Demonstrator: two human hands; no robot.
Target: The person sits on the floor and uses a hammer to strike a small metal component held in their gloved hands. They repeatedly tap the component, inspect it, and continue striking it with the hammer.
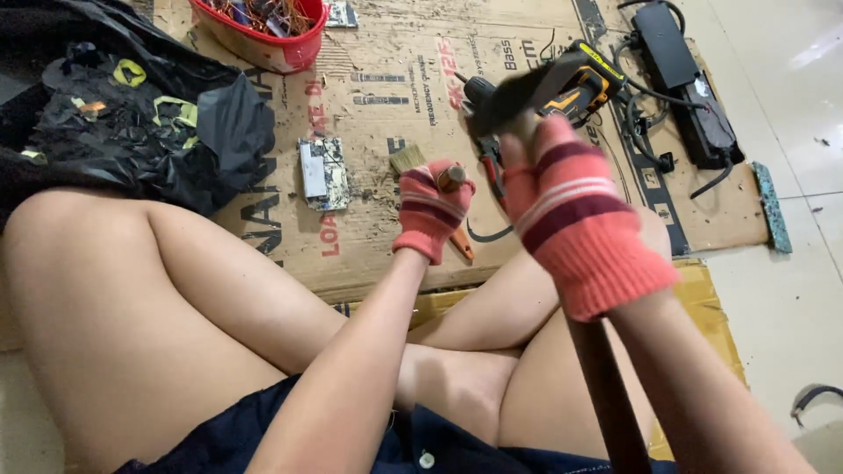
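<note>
Gripped in your left hand is a small paintbrush: the gloved fingers are curled tight round its wooden handle near mid-frame, and the bristles point up and to the left, toward the top of the picture. Your right hand, in a matching pink striped glove, is closed round a long dark bar whose axis runs from the bottom edge steeply up through the fist to a blurred dark end in the upper centre.

That bar sits just right of the brush, so the bristle tip lies left of and slightly below the bar's upper end; the left hand is the nearer one to it. Your left forearm rises from the lower centre, wrist straight. The right forearm comes in from the lower right, raised closer to the camera.

Behind the bar, a yellow and black power drill rests on the cardboard sheet, with a small circuit board to the left.
</note>
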